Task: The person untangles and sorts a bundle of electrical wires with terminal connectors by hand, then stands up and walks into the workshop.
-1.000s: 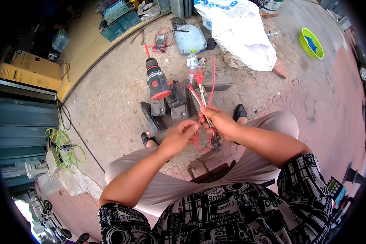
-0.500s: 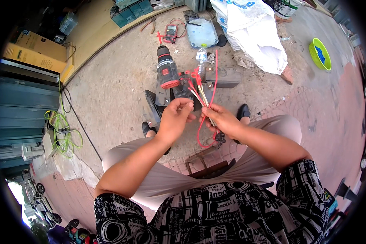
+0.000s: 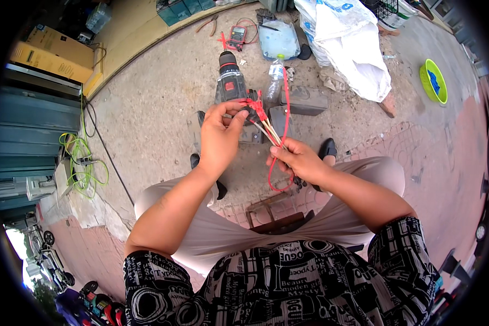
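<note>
My right hand (image 3: 298, 160) is closed round a bundle of wires (image 3: 271, 130), some pale and some red, with red connectors (image 3: 257, 108) at the upper end. One long red wire (image 3: 287, 100) stands up from the bundle and loops below my fingers. My left hand (image 3: 221, 133) has its thumb and forefinger pinched together beside the red connectors; what lies between the fingertips is too small to tell. Just beyond it is a black and red power drill (image 3: 230, 81) with a red bit, its lower part partly hidden by my left hand.
Dark blocks (image 3: 305, 101) lie on the concrete near a plastic bottle (image 3: 275, 79). Farther off are pliers (image 3: 207, 24), a red multimeter (image 3: 237, 37), a pale blue plastic box (image 3: 279, 41) and a white sack (image 3: 353, 49). A green basin (image 3: 433, 81) stands right; green cable (image 3: 80, 163) lies left.
My left hand has moved up and away from me, its fingertips now at the red connectors. My right hand keeps its hold on the wires. The whole view has shifted slightly.
</note>
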Motion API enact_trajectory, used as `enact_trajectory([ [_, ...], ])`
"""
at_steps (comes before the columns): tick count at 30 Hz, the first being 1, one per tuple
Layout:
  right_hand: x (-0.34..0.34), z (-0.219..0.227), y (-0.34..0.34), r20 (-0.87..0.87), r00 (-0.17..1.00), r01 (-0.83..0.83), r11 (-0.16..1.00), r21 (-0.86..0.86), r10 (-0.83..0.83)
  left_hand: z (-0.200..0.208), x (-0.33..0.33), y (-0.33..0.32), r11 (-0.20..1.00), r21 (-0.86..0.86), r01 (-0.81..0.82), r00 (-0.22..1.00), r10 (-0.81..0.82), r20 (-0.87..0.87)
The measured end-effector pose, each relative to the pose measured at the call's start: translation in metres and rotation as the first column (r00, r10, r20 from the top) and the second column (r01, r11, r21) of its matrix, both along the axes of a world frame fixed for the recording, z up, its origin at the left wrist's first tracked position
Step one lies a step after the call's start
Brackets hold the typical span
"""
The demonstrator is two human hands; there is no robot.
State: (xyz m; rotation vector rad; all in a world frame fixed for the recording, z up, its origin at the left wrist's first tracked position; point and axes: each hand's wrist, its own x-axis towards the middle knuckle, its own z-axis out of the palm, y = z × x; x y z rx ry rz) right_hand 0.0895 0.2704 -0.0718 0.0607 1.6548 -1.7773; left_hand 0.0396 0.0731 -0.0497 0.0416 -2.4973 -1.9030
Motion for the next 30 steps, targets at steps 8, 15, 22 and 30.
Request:
enact_trajectory([
  [8,0.000,-0.002,0.004,0.023,1.000,-0.008,0.999,-0.032,0.009,0.012,-0.003,-0.004,0.942,0.312,-0.125,0.943,0.015,0.333],
  [15,-0.001,-0.005,0.005,0.133,0.991,0.038,0.992,-0.119,-0.022,0.012,-0.003,-0.005,0.913,0.376,-0.158,0.924,0.003,0.382],
  [22,0.000,-0.004,0.004,0.088,0.996,0.032,0.989,-0.145,-0.020,0.010,-0.002,-0.006,0.908,0.390,-0.155,0.920,-0.011,0.391],
  [30,0.000,-0.006,0.008,0.081,0.996,0.038,0.984,-0.176,-0.024,0.022,0.002,-0.003,0.946,0.318,-0.060,0.916,-0.075,0.395],
])
